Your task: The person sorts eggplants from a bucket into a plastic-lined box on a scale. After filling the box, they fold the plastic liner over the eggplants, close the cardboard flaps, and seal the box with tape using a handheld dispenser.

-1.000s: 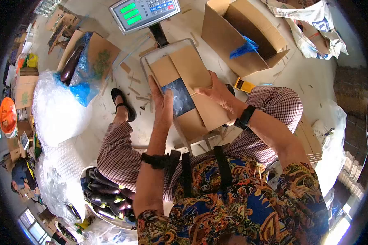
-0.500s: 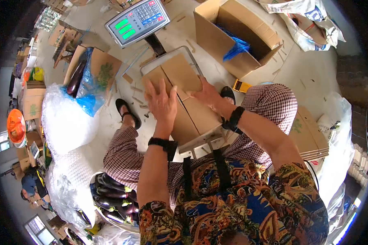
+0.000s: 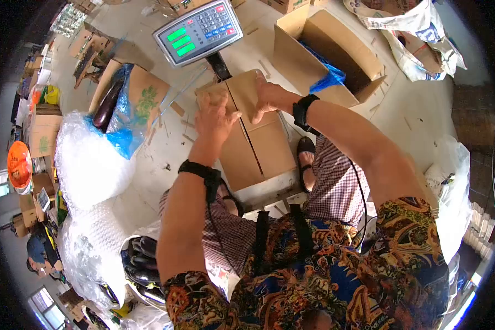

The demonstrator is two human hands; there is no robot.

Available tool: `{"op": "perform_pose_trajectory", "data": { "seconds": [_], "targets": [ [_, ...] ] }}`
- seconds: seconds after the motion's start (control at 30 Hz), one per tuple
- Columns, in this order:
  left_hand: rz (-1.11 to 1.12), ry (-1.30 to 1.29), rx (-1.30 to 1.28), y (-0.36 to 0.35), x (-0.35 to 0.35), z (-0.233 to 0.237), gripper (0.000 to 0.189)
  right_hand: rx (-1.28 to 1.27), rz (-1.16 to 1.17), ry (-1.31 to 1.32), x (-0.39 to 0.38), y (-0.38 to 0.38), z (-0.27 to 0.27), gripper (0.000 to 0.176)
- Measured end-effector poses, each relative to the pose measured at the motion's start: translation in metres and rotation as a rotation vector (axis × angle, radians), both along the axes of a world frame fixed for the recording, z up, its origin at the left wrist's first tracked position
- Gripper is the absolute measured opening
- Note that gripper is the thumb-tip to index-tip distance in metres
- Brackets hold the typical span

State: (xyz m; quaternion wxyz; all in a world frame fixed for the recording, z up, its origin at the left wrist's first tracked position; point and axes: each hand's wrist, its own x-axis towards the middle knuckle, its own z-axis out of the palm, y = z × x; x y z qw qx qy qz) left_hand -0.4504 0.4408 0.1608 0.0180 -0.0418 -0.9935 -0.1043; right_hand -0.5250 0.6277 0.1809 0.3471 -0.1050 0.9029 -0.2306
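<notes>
Your left hand (image 3: pixel 214 118) lies on the closed cardboard box (image 3: pixel 261 151), fingers (image 3: pixel 206 104) spread apart and flat on its left flap. Your right hand (image 3: pixel 269 99) presses the far end of the right flap, fingers curled over the edge; whether they clamp it cannot be told. The box sits on the scale platform (image 3: pixel 264 193) in the middle of the scene, with the scale display (image 3: pixel 198 32) just beyond it. Far right stands an open box (image 3: pixel 294 55) lined with blue plastic (image 3: pixel 327 77). To the left, an eggplant (image 3: pixel 107 104) rests in another carton (image 3: pixel 146 96), beside bubble wrap (image 3: pixel 88 159). Near left lies a heap of eggplants (image 3: pixel 146 264).
</notes>
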Motion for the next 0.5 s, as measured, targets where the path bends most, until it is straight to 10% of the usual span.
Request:
{"op": "perform_pose_trajectory", "data": {
  "seconds": [0.5],
  "targets": [
    [-0.278, -0.349, -0.184, -0.01, -0.03, 0.037, 0.092, -0.092, 0.183, 0.176, -0.034, 0.013, -0.03, 0.13]
  ]
}}
